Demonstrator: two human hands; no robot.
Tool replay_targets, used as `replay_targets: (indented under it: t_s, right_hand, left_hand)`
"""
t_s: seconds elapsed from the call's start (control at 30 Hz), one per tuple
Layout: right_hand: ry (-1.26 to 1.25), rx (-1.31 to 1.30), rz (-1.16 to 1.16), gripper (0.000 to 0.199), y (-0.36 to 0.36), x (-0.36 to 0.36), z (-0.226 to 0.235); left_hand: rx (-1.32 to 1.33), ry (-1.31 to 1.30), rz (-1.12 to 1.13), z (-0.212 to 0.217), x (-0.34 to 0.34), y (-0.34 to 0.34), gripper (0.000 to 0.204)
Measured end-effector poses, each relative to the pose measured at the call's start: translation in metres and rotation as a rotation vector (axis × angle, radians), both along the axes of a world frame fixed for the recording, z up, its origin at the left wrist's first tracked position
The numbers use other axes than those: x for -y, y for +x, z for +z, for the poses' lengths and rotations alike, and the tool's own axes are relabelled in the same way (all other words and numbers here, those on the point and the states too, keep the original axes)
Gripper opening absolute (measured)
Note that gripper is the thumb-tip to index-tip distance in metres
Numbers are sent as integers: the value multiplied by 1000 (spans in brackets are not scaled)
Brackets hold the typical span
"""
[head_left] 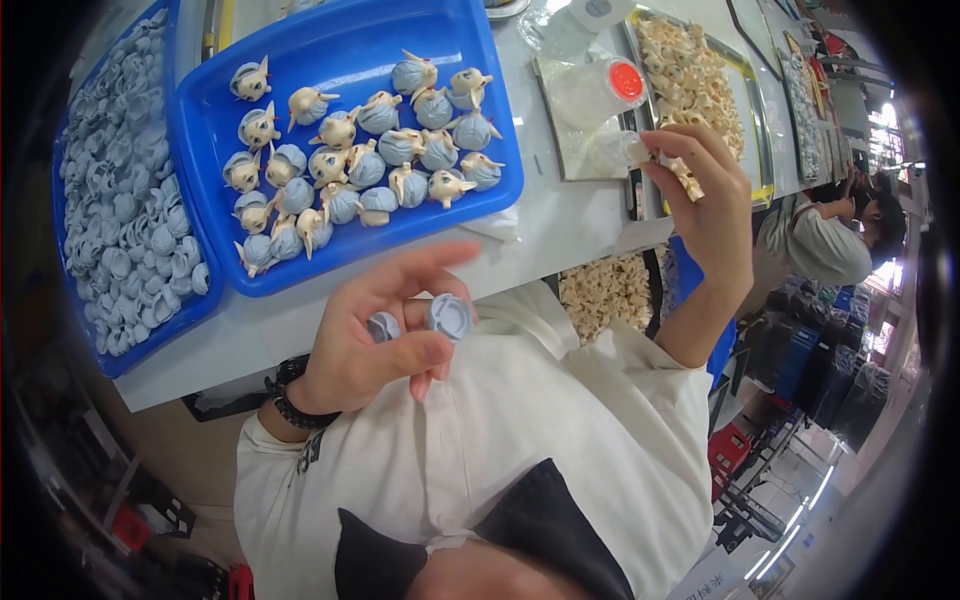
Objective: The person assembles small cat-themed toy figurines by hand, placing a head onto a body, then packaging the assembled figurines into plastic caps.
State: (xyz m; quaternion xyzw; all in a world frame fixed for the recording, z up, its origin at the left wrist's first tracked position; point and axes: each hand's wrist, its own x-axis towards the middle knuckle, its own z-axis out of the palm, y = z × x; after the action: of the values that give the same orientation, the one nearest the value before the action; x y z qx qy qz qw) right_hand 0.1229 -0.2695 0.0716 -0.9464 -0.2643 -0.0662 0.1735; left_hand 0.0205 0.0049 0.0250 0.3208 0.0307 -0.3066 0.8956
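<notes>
My left hand [350, 350] is closed around small grey-blue cup-shaped doll hair pieces, in front of my chest. One hair piece [449, 317] shows its hollow inside near the thumb; another hair piece [383, 326] sits deeper in the palm. My right hand [712, 195] is raised at the right over the table, with a cream doll face piece [684, 178] between its fingers. Its fingertips meet a small clear container [618, 152], and whether they grip that container is not clear. Beside it stands a clear jar with a red top [626, 80].
A blue tray [340, 70] holds several doll heads [380, 112] with cream faces and grey-blue hair. Left of it, another blue bin holds piled hair pieces [130, 190]. Cream pieces [695, 75] fill a yellow-edged tray, and more lie below the table edge. A person [820, 240] sits farther right.
</notes>
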Motion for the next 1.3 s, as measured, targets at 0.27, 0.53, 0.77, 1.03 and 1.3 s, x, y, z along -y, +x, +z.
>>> replay_targets:
  t_s: [0.27, 0.53, 0.77, 1.03, 1.3]
  right_hand:
    - [178, 169, -115, 25, -16, 11, -26]
    - [769, 38, 425, 29, -59, -57, -13]
    - [586, -96, 469, 31, -55, -77, -19]
    - [519, 93, 473, 42, -61, -100, -20]
    - [393, 366, 315, 33, -4, -119, -38]
  left_hand:
    - [153, 151, 124, -6, 2, -2, 45]
    - [151, 154, 216, 2, 11, -3, 41]
    - [241, 371, 193, -5, 2, -4, 31]
    - [158, 168, 164, -5, -7, -2, 24]
    - [318, 550, 350, -3, -9, -12, 35]
